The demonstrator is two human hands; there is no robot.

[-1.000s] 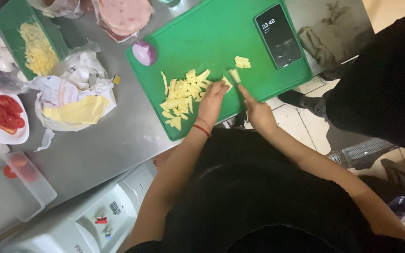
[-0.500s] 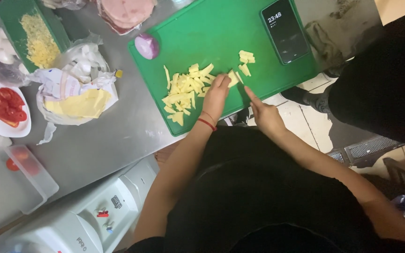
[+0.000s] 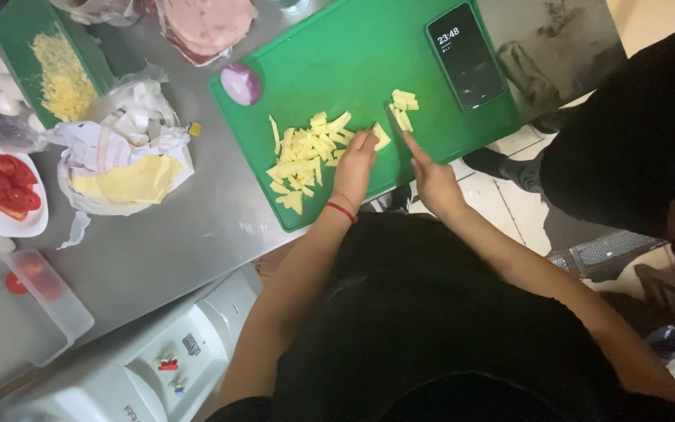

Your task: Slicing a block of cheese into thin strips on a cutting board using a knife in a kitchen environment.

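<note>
Head view: on the green cutting board point(image 3: 353, 55) the left hand point(image 3: 355, 160), a red band at its wrist, presses its fingertips on a piece of yellow cheese point(image 3: 382, 137) beside a heap of cut strips point(image 3: 306, 152). The right hand point(image 3: 431, 176) is clenched around a knife point(image 3: 394, 121), blade near the small pieces point(image 3: 402, 105). A phone point(image 3: 466, 55) lies on the board's far corner.

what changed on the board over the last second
The small heap of cut cheese beside the knife has grown. The left hand still steadies a piece, and the right hand still grips the knife. Onion half, phone and cutting board stayed put.
</note>
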